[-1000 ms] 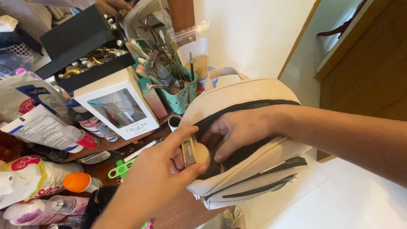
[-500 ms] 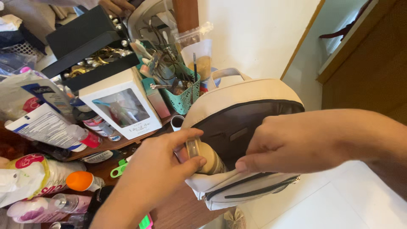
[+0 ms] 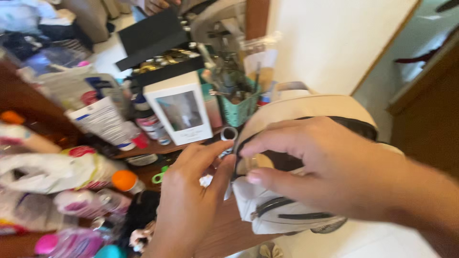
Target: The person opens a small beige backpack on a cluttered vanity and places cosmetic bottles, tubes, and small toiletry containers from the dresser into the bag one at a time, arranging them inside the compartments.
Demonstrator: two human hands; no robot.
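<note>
Two hands meet at the mouth of a cream backpack (image 3: pixel 306 107), which stands at the edge of a wooden bench (image 3: pixel 217 236). The frame is motion-blurred, so fine detail is uncertain.

Right hand (image 3: pixel 315 165): it reaches in from the right, fingers curled and thumb extended, positioned over the dark opening of the backpack. The thumb tip sits at the front lip of the opening. Whether this grip is pinching the fabric edge or only resting on it cannot be told.

Left hand (image 3: pixel 193 191): it rises from below, fingers pointing up toward the opening, just left of the right hand's grip. The fingers are loosely extended rather than clamped. A small pale item (image 3: pixel 206 180) shows at its fingertips; whether it is held cannot be told.

A tan rounded object (image 3: pixel 260 161) lies inside the opening, directly under the right hand's fingers and partly hidden by them.

Items around the grip:
- A small white cylinder (image 3: pixel 229 134) stands just above the left fingertips.
- A white box with a clear window (image 3: pixel 179 109) stands further up and left.
- A teal mesh basket (image 3: pixel 241 106) of tools sits above the grip, beside the backpack.
- An orange-capped bottle (image 3: pixel 125 181) lies to the left of the left hand.
- A black open box (image 3: pixel 153 40) sits behind the white box.
</note>
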